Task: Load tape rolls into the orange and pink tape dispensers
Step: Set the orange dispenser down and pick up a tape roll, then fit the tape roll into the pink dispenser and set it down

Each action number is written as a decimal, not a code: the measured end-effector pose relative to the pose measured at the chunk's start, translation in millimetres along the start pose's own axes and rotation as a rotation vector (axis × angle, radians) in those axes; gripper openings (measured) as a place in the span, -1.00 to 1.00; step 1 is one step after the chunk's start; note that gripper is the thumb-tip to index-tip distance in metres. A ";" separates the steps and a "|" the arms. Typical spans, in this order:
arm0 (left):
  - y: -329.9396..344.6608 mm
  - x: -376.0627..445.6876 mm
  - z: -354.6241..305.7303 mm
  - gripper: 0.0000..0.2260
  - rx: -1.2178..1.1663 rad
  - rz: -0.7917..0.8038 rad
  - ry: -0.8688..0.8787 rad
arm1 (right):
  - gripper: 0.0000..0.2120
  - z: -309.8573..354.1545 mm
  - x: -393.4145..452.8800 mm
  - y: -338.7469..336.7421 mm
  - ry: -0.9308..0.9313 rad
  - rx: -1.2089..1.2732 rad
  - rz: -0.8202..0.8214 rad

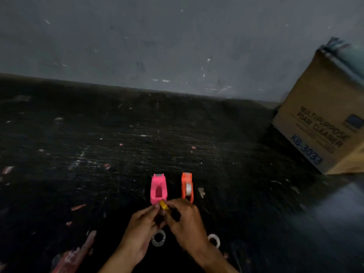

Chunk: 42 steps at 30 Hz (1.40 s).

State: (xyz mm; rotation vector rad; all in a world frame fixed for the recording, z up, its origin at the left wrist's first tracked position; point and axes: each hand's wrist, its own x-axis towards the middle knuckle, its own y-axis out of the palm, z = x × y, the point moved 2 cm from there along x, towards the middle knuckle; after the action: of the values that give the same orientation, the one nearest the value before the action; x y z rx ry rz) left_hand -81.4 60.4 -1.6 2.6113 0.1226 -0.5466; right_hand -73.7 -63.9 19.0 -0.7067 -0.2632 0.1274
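A pink tape dispenser (pixel 158 189) stands on the dark table with its well open and nothing in it. To its right stands an orange dispenser (pixel 187 187) with a white tape roll seated inside. Just in front of the pink one, my left hand (pixel 137 231) and my right hand (pixel 185 223) meet, both pinching a small yellow tape roll (pixel 163 204). Two clear tape rolls lie flat nearer to me: one (pixel 158 238) between my wrists, another (pixel 214 239) to the right of my right wrist.
A cardboard box (pixel 323 123) printed "foam cleaner" stands at the right against the grey wall (pixel 157 46). The black tabletop (pixel 98 144) is scratched and flecked with paint and bits of tape. A reddish smear (pixel 72 255) marks the near left.
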 end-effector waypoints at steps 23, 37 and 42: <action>-73.6 -56.7 -5.7 -0.84 -0.077 -0.126 0.047 | -0.72 -15.8 -15.8 61.3 0.094 -0.401 0.240; -30.7 -44.5 -22.3 -0.82 0.160 0.016 0.233 | -0.69 30.9 -27.2 -17.0 -0.080 0.481 0.079; -20.9 -42.0 -25.4 -0.70 0.315 0.084 0.331 | -0.67 27.3 -26.4 -20.2 -0.186 0.358 0.005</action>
State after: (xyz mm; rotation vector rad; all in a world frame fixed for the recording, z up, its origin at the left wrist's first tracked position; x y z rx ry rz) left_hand -114.5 91.0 26.9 2.9800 0.0334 -0.1054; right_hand -106.1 -67.5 47.0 -0.3392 -0.4051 0.2390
